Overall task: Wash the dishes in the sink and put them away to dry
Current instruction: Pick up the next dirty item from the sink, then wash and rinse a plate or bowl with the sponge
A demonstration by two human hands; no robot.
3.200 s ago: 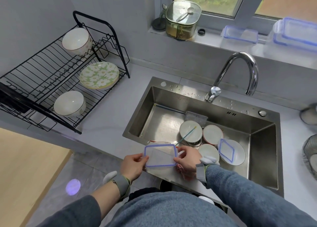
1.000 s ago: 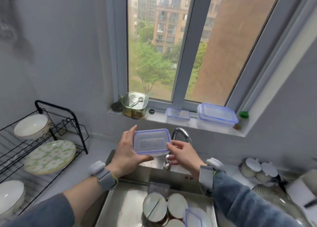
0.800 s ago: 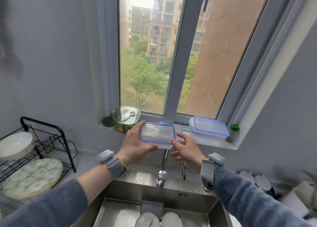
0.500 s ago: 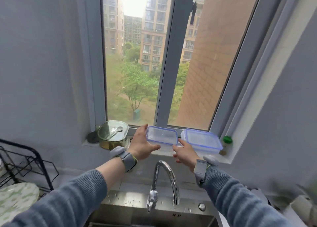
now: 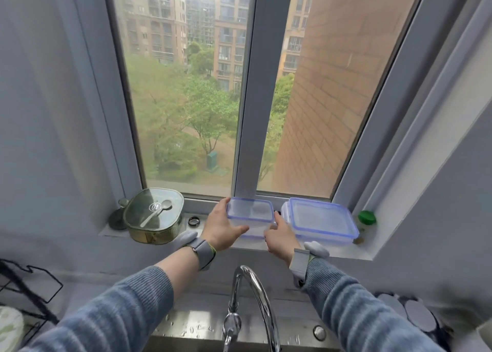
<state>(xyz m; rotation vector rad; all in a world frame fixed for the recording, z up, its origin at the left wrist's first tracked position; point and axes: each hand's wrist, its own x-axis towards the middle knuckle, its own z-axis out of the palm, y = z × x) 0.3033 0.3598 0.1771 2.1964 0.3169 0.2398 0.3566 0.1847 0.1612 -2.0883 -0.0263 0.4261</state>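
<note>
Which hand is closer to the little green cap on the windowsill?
Right. The right hand is between the small container and the green cap; the left hand is on the container's far side.

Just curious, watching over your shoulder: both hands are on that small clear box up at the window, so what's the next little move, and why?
Probably let go. The small container already seems to sit on the windowsill beside the larger container, with the left hand and right hand on its sides.
</note>
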